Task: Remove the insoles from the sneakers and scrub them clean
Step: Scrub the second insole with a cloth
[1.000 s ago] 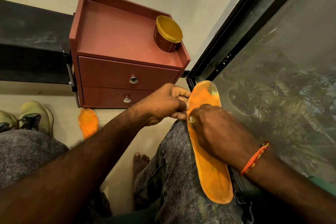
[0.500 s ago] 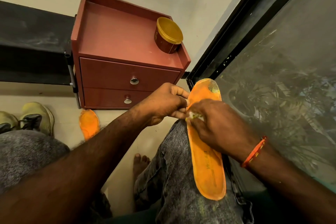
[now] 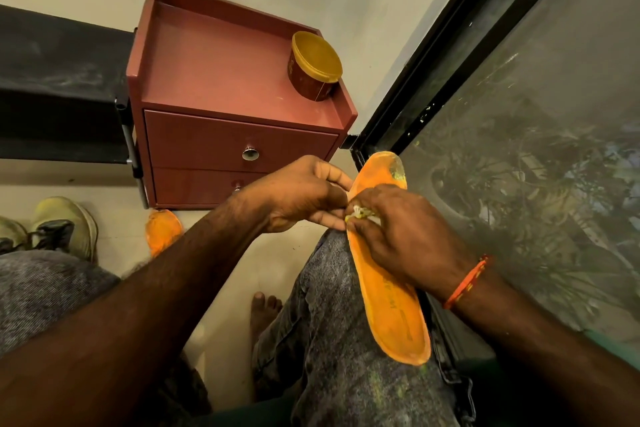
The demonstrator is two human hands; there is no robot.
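Note:
An orange insole (image 3: 393, 315) lies along my right thigh, toe end pointing away and stained pale. My left hand (image 3: 304, 194) grips its left edge with curled fingers near the forefoot. My right hand (image 3: 401, 236) lies across the insole's middle and pinches a small pale, yellowish wad (image 3: 356, 212) against its left edge. A second orange insole (image 3: 162, 229) rests on the floor in front of the cabinet. Two yellowish sneakers (image 3: 65, 225) stand on the floor at the far left, partly cut off by my left knee.
A red two-drawer cabinet (image 3: 221, 87) stands ahead against the wall, with a yellow-lidded tub (image 3: 315, 66) on top. A dark bench (image 3: 59, 87) is to its left. A black-framed window (image 3: 450, 55) runs along my right. My bare foot (image 3: 265, 308) is on the floor.
My right hand has slid up the insole toward the forefoot, uncovering the heel half. The pale wad now shows at my fingertips. My left hand kept its grip.

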